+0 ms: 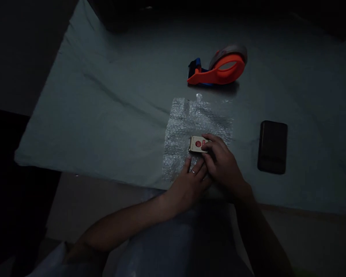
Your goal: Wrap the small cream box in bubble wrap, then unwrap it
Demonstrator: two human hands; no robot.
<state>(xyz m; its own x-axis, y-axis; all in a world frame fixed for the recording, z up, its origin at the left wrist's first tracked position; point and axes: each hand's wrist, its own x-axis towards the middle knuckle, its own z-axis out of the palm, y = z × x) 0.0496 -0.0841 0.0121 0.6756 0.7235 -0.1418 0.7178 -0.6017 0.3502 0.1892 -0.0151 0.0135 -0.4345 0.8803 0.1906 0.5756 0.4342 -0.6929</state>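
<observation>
Cream rectangular box (195, 147), round red emblem (198, 144), lettering (203, 142) illegible, pinched by right fingers (215, 148), left fingers (198, 166) spread, clear bubble-wrap (202, 119) beneath.

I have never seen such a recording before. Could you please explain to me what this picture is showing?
There is no machine: these are a person's bare hands, seen from a camera worn on the head, looking down. The right hand holds a small box with a red mark, over a shiny, crinkled sheet. The left hand is close beside it, fingers spread. Behind the sheet, an orange tape dispenser rests on the cloth; to the right lies a dark, flat object.
</observation>
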